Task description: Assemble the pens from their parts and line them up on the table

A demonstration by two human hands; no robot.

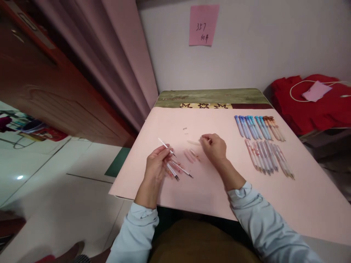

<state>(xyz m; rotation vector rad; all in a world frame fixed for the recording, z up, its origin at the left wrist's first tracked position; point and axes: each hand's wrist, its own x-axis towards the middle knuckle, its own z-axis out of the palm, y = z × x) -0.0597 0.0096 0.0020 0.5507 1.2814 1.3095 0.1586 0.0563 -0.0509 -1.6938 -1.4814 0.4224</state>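
My left hand (157, 160) is closed, pinching a slim white pen refill (163, 144) that slants with its dark tip toward the lower right. Under and beside its fingers lie more white refills (183, 170) and several pinkish clear pen parts (177, 164). My right hand (215, 147) has its fingertips pinched together; whatever they hold is too small to make out. Just left of those fingertips a pale clear tube (193, 142) lies on the pink sheet. Between the hands rest pink pen barrels (189, 156). Farther back are tiny grey pieces (184, 128), perhaps springs.
On the right, a row of blue and brown pens (252, 128) lies behind a row of clear pinkish pens (261, 157). A pink sheet (208, 190) covers the table. Red cloth (285, 98) with a white cable stands at the back right; a wooden door (68, 95) is left.
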